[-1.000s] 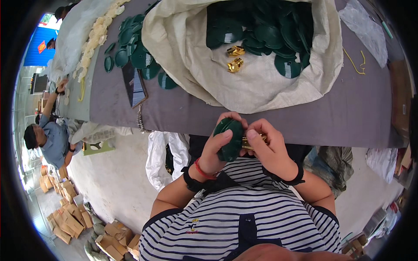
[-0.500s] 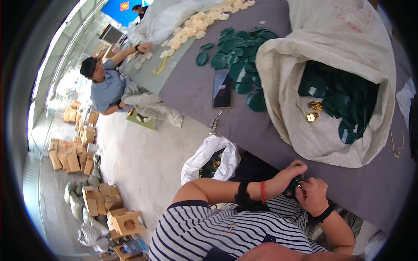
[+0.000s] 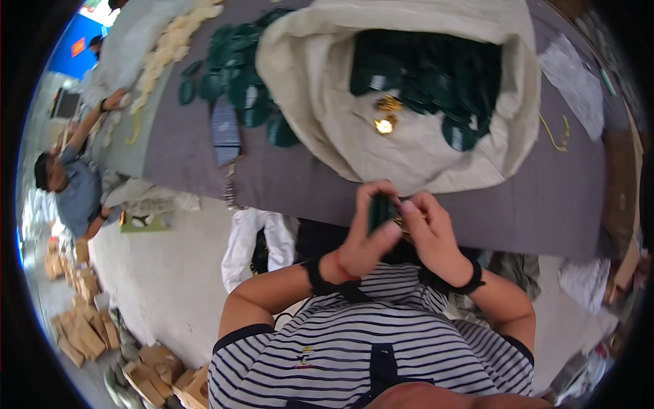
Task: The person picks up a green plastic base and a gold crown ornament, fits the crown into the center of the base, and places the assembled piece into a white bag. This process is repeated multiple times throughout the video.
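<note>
My left hand is closed round a dark green disc, held on edge just above the table's front edge. Close against it, my right hand pinches a small gold-coloured piece, partly hidden by the fingers. In front of both hands lies a large off-white cloth sack with its mouth open toward me. Many dark green discs fill it, and two shiny gold flower-shaped pieces rest on its inner cloth.
A heap of green discs lies left of the sack, beside a phone with a beaded strap. Below the table edge hangs a white bag. A co-worker stands far left by a row of cream pieces. Clear plastic lies right.
My view has swung to the right, so the table things sit further left in it. My hands have come forward from my body toward the sack, with the disc and gold piece still held.
</note>
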A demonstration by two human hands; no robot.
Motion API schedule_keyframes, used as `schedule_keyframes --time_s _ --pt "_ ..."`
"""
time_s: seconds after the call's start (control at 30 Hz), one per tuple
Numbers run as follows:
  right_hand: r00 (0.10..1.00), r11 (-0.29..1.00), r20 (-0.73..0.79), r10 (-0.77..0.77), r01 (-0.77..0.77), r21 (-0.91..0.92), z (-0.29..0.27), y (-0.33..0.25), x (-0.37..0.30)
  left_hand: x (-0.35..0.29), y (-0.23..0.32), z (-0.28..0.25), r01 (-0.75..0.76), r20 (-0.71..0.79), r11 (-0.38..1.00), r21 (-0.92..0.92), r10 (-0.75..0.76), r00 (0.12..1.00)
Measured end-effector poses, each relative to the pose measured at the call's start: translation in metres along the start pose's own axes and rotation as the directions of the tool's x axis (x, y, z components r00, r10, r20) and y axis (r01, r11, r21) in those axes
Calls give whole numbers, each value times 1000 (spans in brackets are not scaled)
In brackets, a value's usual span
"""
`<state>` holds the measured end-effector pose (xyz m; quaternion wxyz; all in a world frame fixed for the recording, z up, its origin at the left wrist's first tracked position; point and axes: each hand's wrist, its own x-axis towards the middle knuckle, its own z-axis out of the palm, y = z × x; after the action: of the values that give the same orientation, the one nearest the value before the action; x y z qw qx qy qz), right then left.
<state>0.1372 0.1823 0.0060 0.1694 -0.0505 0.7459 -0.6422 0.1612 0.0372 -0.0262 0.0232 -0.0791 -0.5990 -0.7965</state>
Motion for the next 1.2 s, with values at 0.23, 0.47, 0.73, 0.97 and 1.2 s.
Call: schedule_keyframes --time_s 0.23,0.47,0.73,0.97,1.2 --pt "851 733 134 -508 508 -452 -13 8 6 14 6 -1 556 182 713 -427 -534 825" --pt "983 968 -78 -165 146 -203 5 4 -5 -13 -1 5 262 59 932 -250 -255 965" --pt "995 992 72 72 -79 96 -3 4 16 -48 29 -97 37 -302 969 244 40 953" --pt "946 874 244 213 -296 385 1 10 18 -190 -52 -254 702 -863 599 385 -36 504" --pt "945 778 286 156 -296 554 -6 17 16 -117 -1 -138 219 -469 914 341 -37 882"
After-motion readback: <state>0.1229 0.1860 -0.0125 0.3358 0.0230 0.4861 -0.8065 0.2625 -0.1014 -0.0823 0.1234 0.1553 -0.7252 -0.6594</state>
